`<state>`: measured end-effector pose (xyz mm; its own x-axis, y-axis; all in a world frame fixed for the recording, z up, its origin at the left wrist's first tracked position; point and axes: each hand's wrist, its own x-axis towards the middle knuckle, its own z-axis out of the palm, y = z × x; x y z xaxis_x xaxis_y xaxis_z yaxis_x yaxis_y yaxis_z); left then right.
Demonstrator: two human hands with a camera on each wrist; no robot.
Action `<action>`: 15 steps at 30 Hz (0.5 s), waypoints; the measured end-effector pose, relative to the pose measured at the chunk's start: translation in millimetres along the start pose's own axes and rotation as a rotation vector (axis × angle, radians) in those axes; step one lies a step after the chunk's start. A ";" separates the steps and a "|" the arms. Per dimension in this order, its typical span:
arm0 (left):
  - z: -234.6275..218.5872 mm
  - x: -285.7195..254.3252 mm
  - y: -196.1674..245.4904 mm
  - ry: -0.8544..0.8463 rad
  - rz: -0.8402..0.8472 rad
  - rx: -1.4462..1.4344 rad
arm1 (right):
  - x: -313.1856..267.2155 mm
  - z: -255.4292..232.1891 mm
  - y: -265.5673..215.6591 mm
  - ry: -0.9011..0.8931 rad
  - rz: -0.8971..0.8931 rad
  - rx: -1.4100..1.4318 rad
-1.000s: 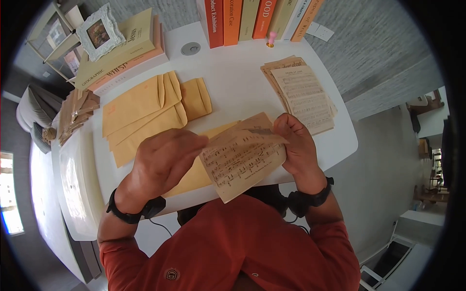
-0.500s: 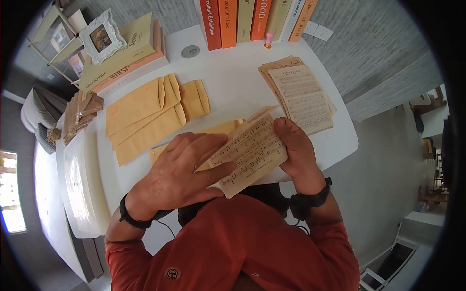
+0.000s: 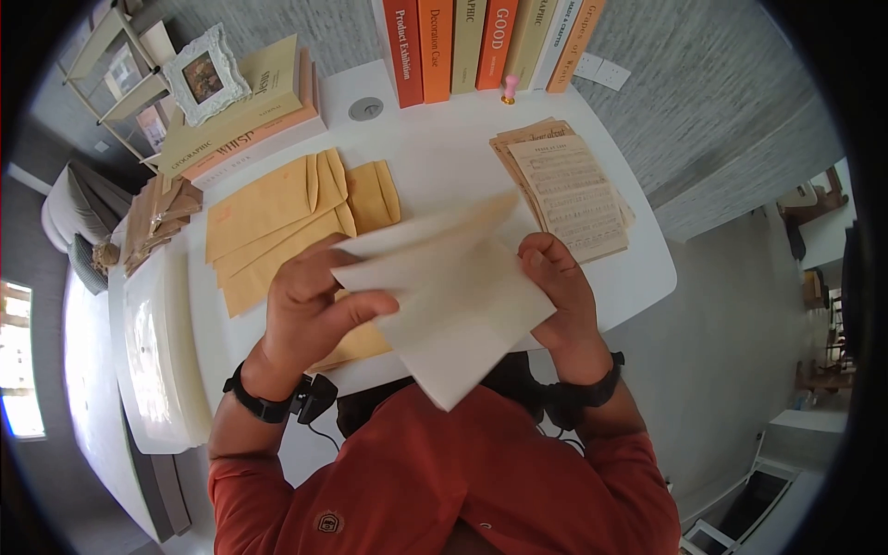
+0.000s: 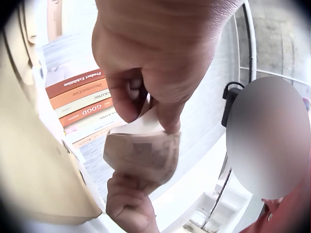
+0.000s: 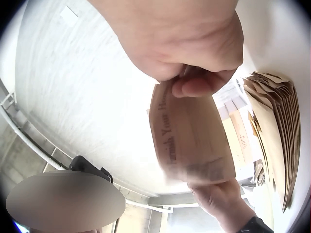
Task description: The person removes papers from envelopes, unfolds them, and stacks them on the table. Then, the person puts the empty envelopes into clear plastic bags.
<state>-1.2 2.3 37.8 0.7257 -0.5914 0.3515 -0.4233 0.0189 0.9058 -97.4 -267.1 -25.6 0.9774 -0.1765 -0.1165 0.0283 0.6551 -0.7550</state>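
Note:
Thin sheets of paper [image 3: 462, 324], blurred and bent open into leaves, span both hands above the table's front edge, a pale blank side toward the head camera. My left hand [image 3: 310, 301] pinches their left edge, thumb in front. At the opposite side my right hand [image 3: 562, 291] grips the right corner between thumb and fingers. Large print and a dark picture show on the outer face of the paper [image 5: 192, 136] in the right wrist view. Under the sheets a yellow envelope [image 3: 356, 344] lies partly hidden.
Yellow envelopes [image 3: 268, 217] are spread at the left of the white table [image 3: 444, 157]. Old sheet music [image 3: 573, 194] is stacked at the right. Upright books [image 3: 449, 46] and a pink-handled stamp [image 3: 511, 88] stand at the back; stacked books [image 3: 245, 134] carry a white picture frame [image 3: 205, 79].
The printed music side has turned away and a pale blank side now faces up. My left hand moved from lying across the page to pinching its left edge; my right hand kept its hold.

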 end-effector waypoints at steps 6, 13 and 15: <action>4.8 8.7 -20.3 0.256 -0.318 -0.586 | -14.4 1.1 -25.6 -0.262 -0.090 -0.122; 15.9 9.0 -21.9 0.042 -0.494 -0.465 | 2.4 0.3 -56.3 -0.207 -0.958 -0.903; 13.6 9.9 -18.0 -0.073 -0.547 -0.388 | -7.1 -20.4 -91.4 -0.002 -0.778 -0.717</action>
<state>6.3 -14.9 21.8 0.7359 -0.6507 -0.1868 0.2303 -0.0189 0.9729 -111.3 -340.7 31.0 0.7433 -0.3599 0.5638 0.5173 -0.2250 -0.8257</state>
